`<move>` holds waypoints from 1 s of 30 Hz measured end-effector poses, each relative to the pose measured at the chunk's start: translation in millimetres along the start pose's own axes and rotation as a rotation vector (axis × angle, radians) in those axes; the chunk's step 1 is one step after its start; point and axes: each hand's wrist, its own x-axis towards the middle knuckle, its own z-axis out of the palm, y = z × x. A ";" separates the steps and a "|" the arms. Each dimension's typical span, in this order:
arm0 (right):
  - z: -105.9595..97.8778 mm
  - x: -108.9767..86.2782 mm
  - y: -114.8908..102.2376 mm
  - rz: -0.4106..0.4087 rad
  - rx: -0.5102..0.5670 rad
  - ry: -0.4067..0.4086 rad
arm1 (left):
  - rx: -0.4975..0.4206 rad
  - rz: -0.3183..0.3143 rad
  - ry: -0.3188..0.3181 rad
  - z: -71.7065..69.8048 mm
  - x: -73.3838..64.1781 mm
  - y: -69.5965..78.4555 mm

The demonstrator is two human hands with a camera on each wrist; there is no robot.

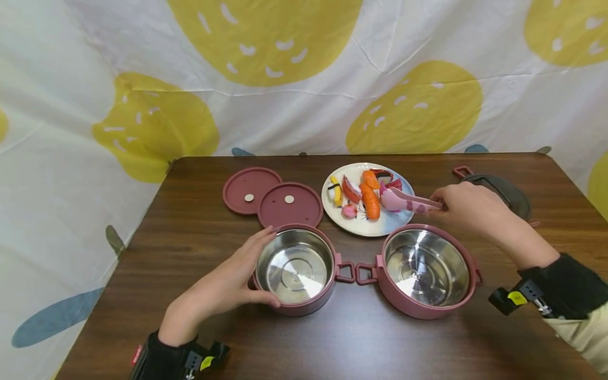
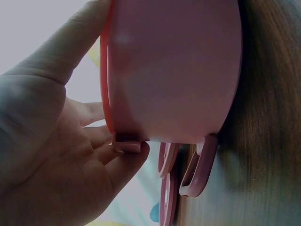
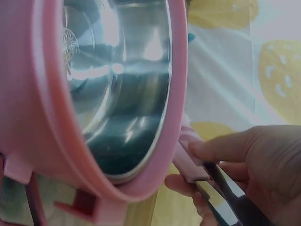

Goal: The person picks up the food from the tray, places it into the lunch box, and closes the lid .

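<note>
My left hand (image 1: 228, 285) holds the side of the left pot (image 1: 310, 307), a dusky-pink pot with a steel inside, thumb at the near rim and fingers at the far rim. In the right hand (image 1: 467, 211) is a pair of pink tongs (image 1: 412, 202), gripped near the back end. The tongs' tips reach over the right side of a white-and-blue plate (image 1: 353, 226), beside toy sushi (image 1: 370, 200) in orange, red and yellow. A second pink pot (image 1: 404, 301) stands below the right forearm; its steel inside (image 3: 136, 94) shows bare in the right wrist view.
Two round pink lids (image 1: 291, 211) overlap behind the left pot. A dark grey pouch-like thing (image 1: 505, 192) with a pink loop lies at the back right, partly behind the right hand. The pots' handles (image 1: 366, 274) nearly meet between them. A patterned cloth (image 1: 285, 121) hangs behind the table.
</note>
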 end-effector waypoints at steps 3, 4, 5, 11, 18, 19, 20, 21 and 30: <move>1.2 -2.7 -2.8 0.018 -0.038 0.040 | -0.002 0.005 0.001 0.6 0.2 -0.2; 1.6 -3.8 -2.9 0.022 -0.046 0.052 | -0.003 0.004 0.001 0.6 0.2 -0.2; 1.9 -4.8 -2.8 0.023 -0.051 0.064 | -0.003 0.005 0.001 0.7 0.2 -0.3; -1.6 -10.9 -1.9 0.017 -0.062 0.113 | 0.002 0.007 0.000 0.6 0.1 -1.0; -10.4 -14.3 -9.5 0.003 -0.085 0.157 | -0.001 0.006 0.000 -0.4 -0.4 -0.8; -11.4 -14.9 -11.8 -0.005 -0.084 0.162 | -0.003 0.008 -0.001 -0.5 -0.3 -0.8; -12.3 -15.6 -14.2 -0.013 -0.082 0.165 | -0.005 0.006 -0.002 -0.5 -0.4 -0.8; -12.9 -16.1 -16.9 -0.022 -0.080 0.171 | -0.006 0.005 -0.003 -0.5 -0.5 -0.8; -17.5 -20.8 -46.9 -0.099 -0.086 0.217 | -0.019 -0.015 -0.007 -0.3 -0.4 -0.6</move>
